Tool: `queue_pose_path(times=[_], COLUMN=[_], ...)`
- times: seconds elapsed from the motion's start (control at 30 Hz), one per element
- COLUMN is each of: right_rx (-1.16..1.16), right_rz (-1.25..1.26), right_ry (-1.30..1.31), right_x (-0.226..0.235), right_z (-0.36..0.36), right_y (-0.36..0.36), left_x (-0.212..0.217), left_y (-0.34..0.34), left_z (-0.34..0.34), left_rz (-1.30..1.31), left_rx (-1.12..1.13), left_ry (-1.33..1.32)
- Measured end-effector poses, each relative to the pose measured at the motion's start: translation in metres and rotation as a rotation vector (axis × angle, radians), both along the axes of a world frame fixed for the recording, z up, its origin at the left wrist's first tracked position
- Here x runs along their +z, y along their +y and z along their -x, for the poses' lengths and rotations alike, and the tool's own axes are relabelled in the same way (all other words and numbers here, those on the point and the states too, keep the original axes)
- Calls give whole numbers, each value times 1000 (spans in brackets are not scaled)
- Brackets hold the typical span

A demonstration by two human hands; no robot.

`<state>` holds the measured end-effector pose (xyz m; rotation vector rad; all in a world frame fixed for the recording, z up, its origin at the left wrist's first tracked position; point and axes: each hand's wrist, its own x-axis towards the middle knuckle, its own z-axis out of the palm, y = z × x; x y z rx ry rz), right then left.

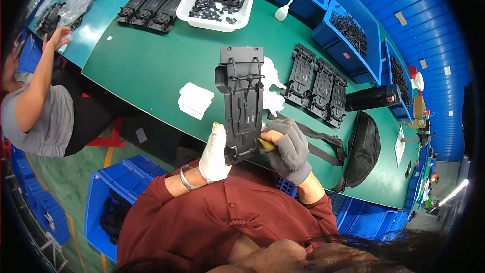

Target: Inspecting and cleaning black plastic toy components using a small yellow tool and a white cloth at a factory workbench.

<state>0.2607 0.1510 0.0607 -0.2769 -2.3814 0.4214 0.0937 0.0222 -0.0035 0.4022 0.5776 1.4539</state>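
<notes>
I hold a long black moulded plastic part (243,103) upright in front of me, with ribs, raised channels and a crossbar on its face. My left hand (214,155), in a white glove with a bracelet at the wrist, is closed on its lower left edge. My right hand (289,152) wears a grey glove with bare fingertips. It is closed by the part's lower right edge, pinching a small yellow thing (266,144) whose kind I cannot make out. White cloth or paper (195,100) lies on the table to the left, and a crumpled white piece (273,88) shows behind the part.
On the green table (146,65) stand a white tub (217,25) of small black pieces, similar black parts (317,83), a white squeeze bottle (284,10), a black flask (373,97) and a black pouch (360,150). Blue bins (348,30) line the far right. A co-worker (40,101) sits left.
</notes>
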Motion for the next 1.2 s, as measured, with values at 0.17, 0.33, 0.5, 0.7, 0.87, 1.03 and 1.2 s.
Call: queue_pose_path(times=[0.17,0.33,0.5,0.7,0.87,1.03,1.2], right_rx=[-16,-11,-6,-19,-28,-16,-15], right_rz=[-25,-12,-24,-45,-76,-65,-58], right_ry=[53,83,85,76,50,23,13], right_x=[-4,-7,-9,-10,-8,-4,-1], right_z=[-1,-5,-7,-6,-5,-5,-4], right_y=[-2,-2,-2,-4,-4,-4,-4], left_x=[-1,0,0,-4,-6,-8,-9], left_y=[-1,-2,-2,-2,-2,-2,-4], left_z=[2,2,3,1,1,2,3], left_rz=[-39,-41,-62,-7,-16,-32,-38], left_rx=[0,-32,-25,6,13,2,-22], left_ry=[56,84,82,19,68,85,74])
